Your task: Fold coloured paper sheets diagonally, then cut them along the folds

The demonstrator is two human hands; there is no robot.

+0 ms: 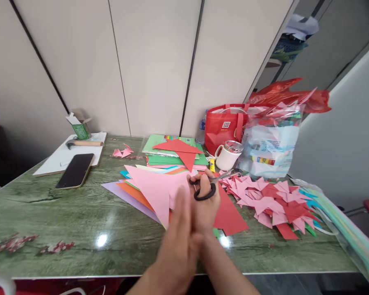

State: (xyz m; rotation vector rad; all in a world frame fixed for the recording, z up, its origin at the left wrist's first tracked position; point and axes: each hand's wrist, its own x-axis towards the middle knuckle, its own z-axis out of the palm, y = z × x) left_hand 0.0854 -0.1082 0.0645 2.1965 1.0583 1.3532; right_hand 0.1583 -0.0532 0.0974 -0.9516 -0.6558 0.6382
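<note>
My right hand (206, 205) grips black-handled scissors (209, 185), blades pointing right toward a white mug. My left hand (178, 229) is in front of it, blurred, fingers stretched out flat and together, holding nothing that I can see. Just beyond both hands lies a pink paper triangle (155, 186) on a fan of coloured sheets, and a red paper piece (229, 215) lies under and right of my right hand. A heap of folded pink and red paper pieces (275, 205) sits to the right.
On the green marble table (64, 217): a black phone (76, 170), a hammer (83, 143) on a white board, a green paper stack (175, 153), a white mug (227, 157), a red bag (226, 125), a plastic bag (270, 143).
</note>
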